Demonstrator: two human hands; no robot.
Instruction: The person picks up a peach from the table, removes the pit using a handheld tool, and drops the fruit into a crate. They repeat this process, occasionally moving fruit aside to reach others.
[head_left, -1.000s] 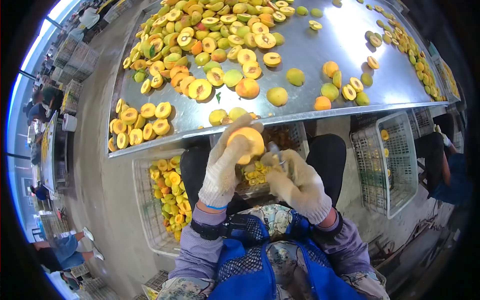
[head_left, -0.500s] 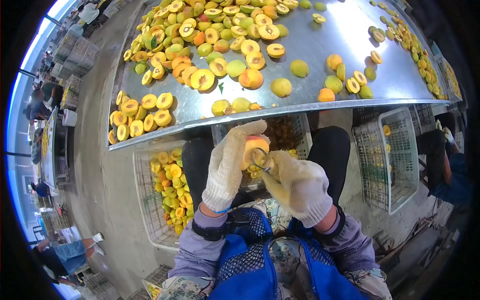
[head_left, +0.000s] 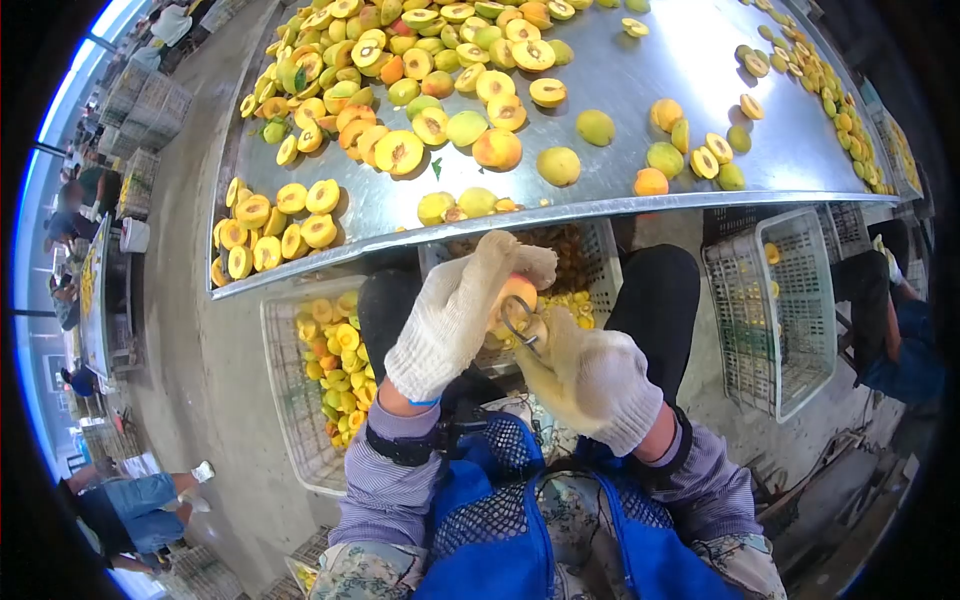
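My left hand (head_left: pixel 440 325), in a whitish knitted glove, is closed around a peach half (head_left: pixel 517 288) with yellow-orange flesh. My right hand (head_left: pixel 608 378), gloved too, grips a pitting tool with a curved metal loop (head_left: pixel 527 341); its handle is mostly hidden by the fingers. The loop is against the cut side of the peach, though its exact depth cannot be seen. Both hands are above my lap, just below the near edge of the metal table (head_left: pixel 560 212). Halved peaches (head_left: pixel 400 152) lie heaped on that table.
To my left stands a plastic crate (head_left: pixel 287 425) holding peach halves. Between my knees, partly under the table, another crate (head_left: pixel 607 265) holds scraps and fruit pieces. At right is a tilted crate (head_left: pixel 735 350). A person (head_left: pixel 130 505) is on the floor area at left.
My left hand has tilted slightly, its fingers curling further over the peach. The loop has shifted a little against the fruit. The whole view has moved slightly; at far left, a person has changed position.
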